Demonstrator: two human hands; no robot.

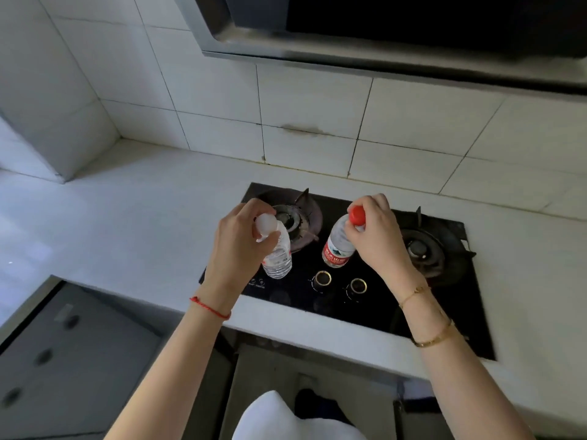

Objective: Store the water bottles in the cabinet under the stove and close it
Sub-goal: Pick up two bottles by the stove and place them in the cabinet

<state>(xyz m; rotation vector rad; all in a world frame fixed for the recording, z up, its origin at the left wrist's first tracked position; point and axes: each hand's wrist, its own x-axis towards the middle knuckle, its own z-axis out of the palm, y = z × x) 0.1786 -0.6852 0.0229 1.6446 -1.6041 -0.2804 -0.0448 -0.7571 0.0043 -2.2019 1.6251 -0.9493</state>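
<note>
**Two bottles gripped by the neck over the stove**

The fingers (365,214) of the right hand (378,230) are pinched around the red cap of a clear plastic water bottle with a red label (338,249). The fingers (254,206) of the left hand (236,239) close around the neck of a clear plastic water bottle with a white cap (278,255), its label pale and see-through. Both bottles tilt with their bases toward the knobs, over the black glass gas stove (365,306), between its two burners; whether their bases touch the glass cannot be told. The stove is set into a white stone surface (127,217). Below its front edge, a grey cabinet (286,366) shows dimly.
</note>
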